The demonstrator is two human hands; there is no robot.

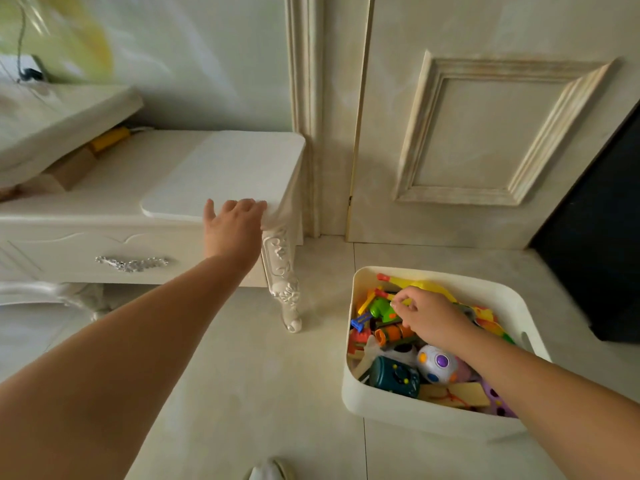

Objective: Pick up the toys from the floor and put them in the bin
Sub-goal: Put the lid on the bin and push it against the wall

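Toys (436, 365) fill the white bin (381, 400) on the floor (242, 375), whose visible tiles hold no more, so we judge tidying nearly done; our right grip (429, 317) curls over them, hold unclear, while our left grip (235, 220) rests flat on the counter (207, 168).

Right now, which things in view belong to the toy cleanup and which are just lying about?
Job: bin; toys piled in it; right hand over them.
Not job: white table, with the left hand resting on its edge; yellow item and cardboard box on it; door.
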